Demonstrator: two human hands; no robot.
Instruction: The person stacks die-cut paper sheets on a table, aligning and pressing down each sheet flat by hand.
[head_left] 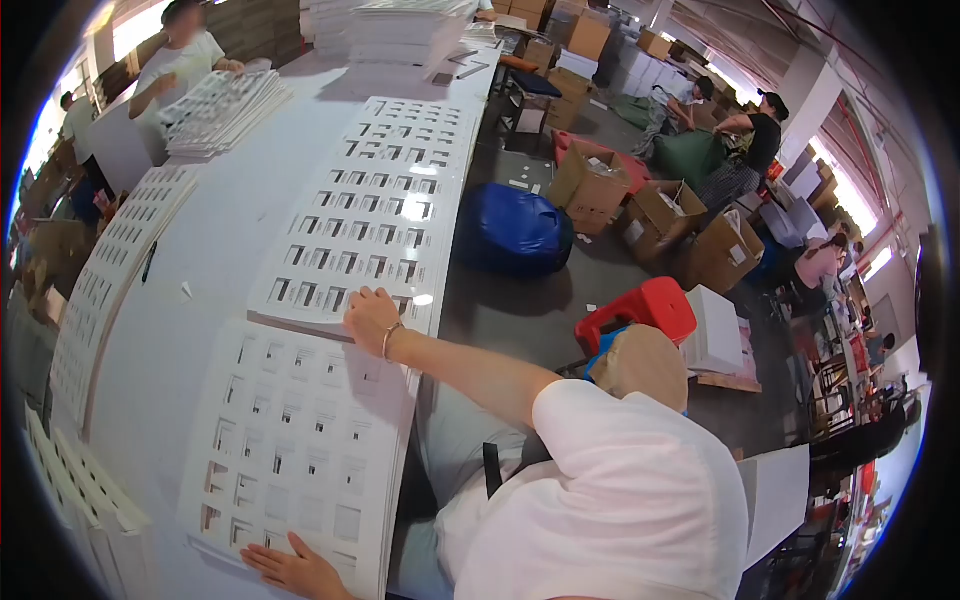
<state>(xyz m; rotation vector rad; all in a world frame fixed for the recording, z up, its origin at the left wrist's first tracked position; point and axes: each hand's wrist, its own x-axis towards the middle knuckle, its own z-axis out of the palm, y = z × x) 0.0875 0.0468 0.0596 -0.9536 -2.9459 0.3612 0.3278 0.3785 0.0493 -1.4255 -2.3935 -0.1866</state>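
Observation:
My left hand [290,570] lies flat with fingers spread on the near end of a stack of white die-cut sheets [300,440], which have rows of rectangular cut-outs. My right hand [372,318], with a bracelet at its wrist, is at the lower edge of a second stack of printed die-cut sheets [350,215]. Its fingers are bent and close together over the edge of the top sheet; the fingertips are partly hidden. The printed stack has dark and grey windows in rows and a glossy shine. The two stacks lie end to end along the table edge.
More sheets [125,260] lie along the table's far side, near a black pen [149,262]. Tall paper stacks [405,45] stand at the table's end. Across from me a person [185,65] handles sheets. On the floor are a red stool [640,305], a blue bag [512,230] and cardboard boxes [590,185].

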